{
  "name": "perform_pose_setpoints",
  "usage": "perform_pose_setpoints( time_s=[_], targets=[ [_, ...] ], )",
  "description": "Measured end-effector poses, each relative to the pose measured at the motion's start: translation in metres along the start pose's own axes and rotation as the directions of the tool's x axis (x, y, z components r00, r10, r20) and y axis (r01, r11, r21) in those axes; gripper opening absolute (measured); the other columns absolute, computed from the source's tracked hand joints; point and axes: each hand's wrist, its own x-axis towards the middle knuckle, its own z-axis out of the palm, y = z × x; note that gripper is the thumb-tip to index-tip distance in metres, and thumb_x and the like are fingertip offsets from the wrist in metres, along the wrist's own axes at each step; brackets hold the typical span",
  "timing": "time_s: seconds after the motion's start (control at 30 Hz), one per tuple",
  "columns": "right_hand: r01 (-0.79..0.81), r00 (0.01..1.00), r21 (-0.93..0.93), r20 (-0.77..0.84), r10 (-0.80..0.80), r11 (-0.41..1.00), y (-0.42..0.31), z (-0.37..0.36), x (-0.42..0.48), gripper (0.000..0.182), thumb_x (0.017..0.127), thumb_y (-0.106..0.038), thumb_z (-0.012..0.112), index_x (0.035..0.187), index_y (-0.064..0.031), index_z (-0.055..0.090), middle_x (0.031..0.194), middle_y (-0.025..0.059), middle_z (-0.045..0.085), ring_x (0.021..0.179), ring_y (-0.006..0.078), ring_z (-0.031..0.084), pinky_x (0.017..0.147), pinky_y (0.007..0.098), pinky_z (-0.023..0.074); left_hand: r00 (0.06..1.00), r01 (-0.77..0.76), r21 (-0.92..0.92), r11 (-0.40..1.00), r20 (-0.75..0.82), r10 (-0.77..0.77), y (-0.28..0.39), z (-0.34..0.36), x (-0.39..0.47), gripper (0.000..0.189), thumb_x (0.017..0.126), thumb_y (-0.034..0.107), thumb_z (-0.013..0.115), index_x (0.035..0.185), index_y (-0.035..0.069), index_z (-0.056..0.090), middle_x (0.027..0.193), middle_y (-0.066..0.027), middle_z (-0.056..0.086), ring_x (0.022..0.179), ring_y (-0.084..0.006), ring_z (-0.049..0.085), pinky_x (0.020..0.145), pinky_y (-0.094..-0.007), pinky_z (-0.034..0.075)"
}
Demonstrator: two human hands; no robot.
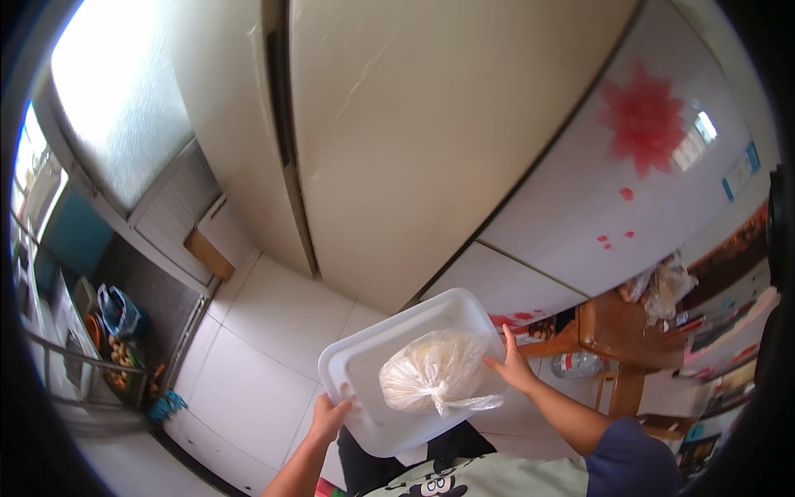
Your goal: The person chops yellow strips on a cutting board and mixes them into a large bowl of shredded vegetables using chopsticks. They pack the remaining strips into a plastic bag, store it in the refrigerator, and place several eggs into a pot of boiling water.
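A white plastic tray (360, 373) with raised walls is held in front of my body, tilted in the view. My left hand (327, 413) grips its left end, the thumb over the rim and the fingers showing faintly through the wall. At the opposite end my right hand (517, 365) holds the rim, some of its fingers hidden behind the wall. Inside the tray lies a knotted clear plastic bag (428, 373) with pale contents that I cannot make out. The bag's twisted tail points right.
A white refrigerator (559, 205) with red flower prints stands ahead right, beside a large beige panel (422, 124). At right are a wooden chair (621, 329) and a plastic bottle (574, 365). Vegetables (121, 357) and a blue bag (121, 314) sit past the doorway sill (186, 332) at left.
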Motion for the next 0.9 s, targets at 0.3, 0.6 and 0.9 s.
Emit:
perform_pose_setpoints(
  time_s=[0.3,0.6,0.9],
  targets=[
    [-0.105,0.938,0.070,-0.324,0.122,0.992,0.001,-0.060,-0.064,0.028,0.076,-0.006,0.061,0.104,-0.0035,0.057,0.079,0.0071,0.065,0.069,0.0121,0.062,0.060,0.0263,0.0481,0.905,0.040,0.064,0.997,0.421,-0.063,0.061,0.038,-0.037,0.081,0.074,-0.004,0.047,0.141,0.015,0.007,0.120,-0.0099,0.044,0.097,-0.0252,0.054,0.067,-0.0352,0.053],
    [-0.001,0.952,0.162,-0.303,0.051,0.987,0.079,-0.161,-0.085,0.030,0.077,-0.017,0.060,0.103,-0.0031,0.055,0.080,0.0098,0.063,0.071,0.0157,0.060,0.062,0.0300,0.0460,0.891,-0.128,0.061,0.990,0.446,0.088,0.029,0.153,-0.031,0.080,0.066,-0.008,0.042,0.140,0.010,0.014,0.116,-0.0143,0.044,0.094,-0.0269,0.053,0.071,-0.0401,0.052],
    [0.111,0.939,0.234,-0.344,-0.025,0.966,0.290,-0.366,0.013,0.068,0.081,-0.037,0.060,0.131,-0.0031,0.028,0.105,0.0157,0.056,0.092,0.0244,0.057,0.081,0.0350,0.0446,0.962,0.011,-0.185,0.983,0.270,0.040,-0.045,0.334,-0.065,0.071,0.059,-0.010,0.040,0.129,0.000,0.031,0.120,-0.0175,0.045,0.108,-0.0329,0.048,0.086,-0.0446,0.045]
  ],
)
